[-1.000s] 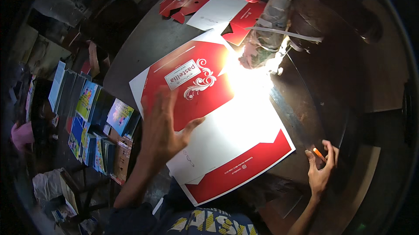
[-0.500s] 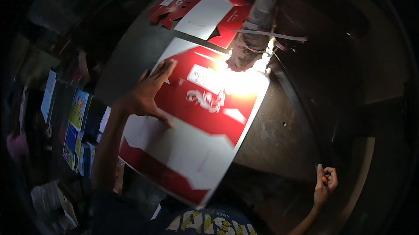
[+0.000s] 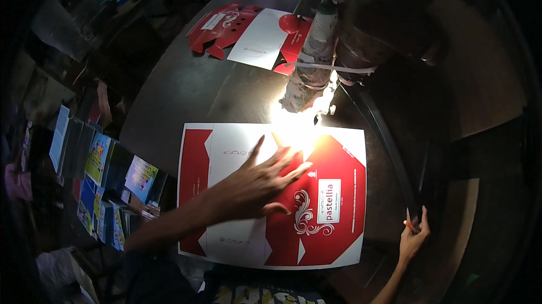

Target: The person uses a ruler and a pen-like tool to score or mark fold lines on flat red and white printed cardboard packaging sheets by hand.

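Note:
A large red and white printed cardboard sheet (image 3: pixel 237 245) lies flat on the dark table in front of me, its sides nearly square to my body. My left hand (image 3: pixel 271 177) is over its middle, fingers spread and pointing to the right; whether the whole palm touches cannot be told. Off to the right, beyond the sheet, my right hand (image 3: pixel 415 233) is closed around a small orange thing (image 3: pixel 411 225), mostly hidden by the fingers. A long dark bar (image 3: pixel 384 137) runs down to that hand; whether the fingers grip it is unclear.
A grimy upright machine column (image 3: pixel 316 50) with a bright lamp glare at its foot stands behind the sheet. A cut red and white carton blank (image 3: pixel 257 38) with a red ball (image 3: pixel 289 23) on it lies farther back. Colourful booklets (image 3: pixel 99 160) are stacked at left.
The cardboard sheet has turned clockwise and come nearer to me. My left hand has moved right and down with it. My right hand has shifted slightly up, still closed.

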Motion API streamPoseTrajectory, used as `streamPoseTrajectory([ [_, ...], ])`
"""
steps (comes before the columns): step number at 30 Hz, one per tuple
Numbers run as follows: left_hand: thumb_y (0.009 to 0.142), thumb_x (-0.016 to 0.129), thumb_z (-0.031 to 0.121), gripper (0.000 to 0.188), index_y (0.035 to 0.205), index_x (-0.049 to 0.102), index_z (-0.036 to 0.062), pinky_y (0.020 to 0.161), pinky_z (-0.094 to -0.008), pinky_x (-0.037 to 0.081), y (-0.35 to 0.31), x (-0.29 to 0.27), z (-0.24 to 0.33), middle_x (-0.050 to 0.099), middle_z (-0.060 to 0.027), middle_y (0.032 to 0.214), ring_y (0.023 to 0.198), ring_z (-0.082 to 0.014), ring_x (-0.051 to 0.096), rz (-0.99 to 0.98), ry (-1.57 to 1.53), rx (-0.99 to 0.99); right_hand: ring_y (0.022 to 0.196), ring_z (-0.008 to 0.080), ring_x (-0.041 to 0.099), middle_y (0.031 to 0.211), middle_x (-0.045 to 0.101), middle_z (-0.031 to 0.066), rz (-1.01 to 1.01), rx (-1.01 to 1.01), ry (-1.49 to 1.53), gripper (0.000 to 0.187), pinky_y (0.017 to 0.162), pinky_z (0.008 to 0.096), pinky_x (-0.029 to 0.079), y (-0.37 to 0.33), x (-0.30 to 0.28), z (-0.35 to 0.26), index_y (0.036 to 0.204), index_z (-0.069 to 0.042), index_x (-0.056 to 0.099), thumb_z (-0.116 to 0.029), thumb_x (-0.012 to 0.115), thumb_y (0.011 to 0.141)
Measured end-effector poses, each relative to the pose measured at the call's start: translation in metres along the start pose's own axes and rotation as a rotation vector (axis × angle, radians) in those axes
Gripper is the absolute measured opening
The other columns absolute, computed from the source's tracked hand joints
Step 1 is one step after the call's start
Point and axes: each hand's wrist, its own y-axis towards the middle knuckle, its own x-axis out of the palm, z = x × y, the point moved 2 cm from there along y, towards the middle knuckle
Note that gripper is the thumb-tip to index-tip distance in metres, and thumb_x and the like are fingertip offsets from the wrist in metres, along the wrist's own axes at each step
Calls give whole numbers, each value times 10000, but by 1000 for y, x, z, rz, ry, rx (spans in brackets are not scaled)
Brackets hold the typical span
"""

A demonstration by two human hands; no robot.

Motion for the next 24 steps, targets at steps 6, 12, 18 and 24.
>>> streamPoseTrajectory([
  [6, 831, 505, 783, 1183, 1551, 77, -52, 1165, -655, -7, -71, 3, -23, 23, -313, 1609, 1505, -463, -24, -42, 29, -575, 727, 208, 570, 944, 657, 135, -287, 89, -164, 532, 813, 318, 517, -32, -10, -60, 1313, -17, 619, 28, 749, 799],
  [12, 833, 467, 808, 1174, 1534, 140, -74, 1198, -592, -18, -46, 18, -43, 78, -286, 1616, 1515, -426, 12, 38, 86, -357, 783, 186, 529, 867, 551, 74, 152, -79, -23, 355, 717, 316, 474, 17, 30, -45, 1140, -3, 646, -146, 805, 856],
  [18, 869, 565, 697, 956, 1433, 410, -60, 1215, -542, 91, -29, 16, -54, 404, -280, 1489, 1426, -385, 355, 286, 115, -213, 1026, 228, 595, 1122, 599, 153, -233, 418, 36, 517, 915, 377, 502, 40, -4, -87, 1180, -20, 631, -365, 812, 840],
  [24, 834, 746, 444, 446, 980, 708, 24, 831, -463, 533, -2, -46, -245, 701, -197, 1015, 1001, -323, 679, 1044, -52, -726, 786, 165, 583, 820, 620, 59, -111, 227, 137, 338, 730, 318, 458, 24, -21, -63, 947, -25, 655, -333, 771, 873],
])
